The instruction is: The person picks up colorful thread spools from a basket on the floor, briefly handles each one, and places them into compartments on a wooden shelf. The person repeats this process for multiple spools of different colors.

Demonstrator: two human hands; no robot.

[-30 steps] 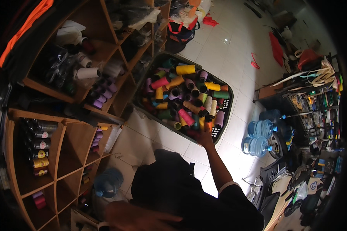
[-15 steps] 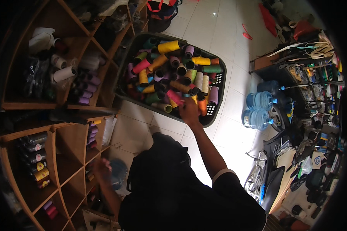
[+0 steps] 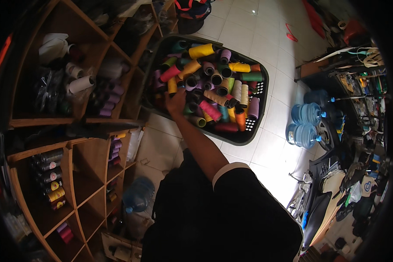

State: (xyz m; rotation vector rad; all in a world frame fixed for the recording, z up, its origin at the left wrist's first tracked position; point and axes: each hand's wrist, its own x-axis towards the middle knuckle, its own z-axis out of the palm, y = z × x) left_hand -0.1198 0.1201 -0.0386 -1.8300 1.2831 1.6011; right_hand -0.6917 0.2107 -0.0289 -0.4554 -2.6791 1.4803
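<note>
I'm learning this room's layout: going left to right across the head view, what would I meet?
Shelved white spools, lone blue jug, right hand, orange spool, grouped blue jugs.

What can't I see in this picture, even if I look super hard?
All in the head view:
- Right hand: its own back hides the fingertips, so I can't tell if they grip anything.
- Left hand: not in sight, either past the edge or behind the dark clothing.
- Basket: piled thread spools hide its bottom.
- Dark bag: the upper edge cuts off its top.
</note>
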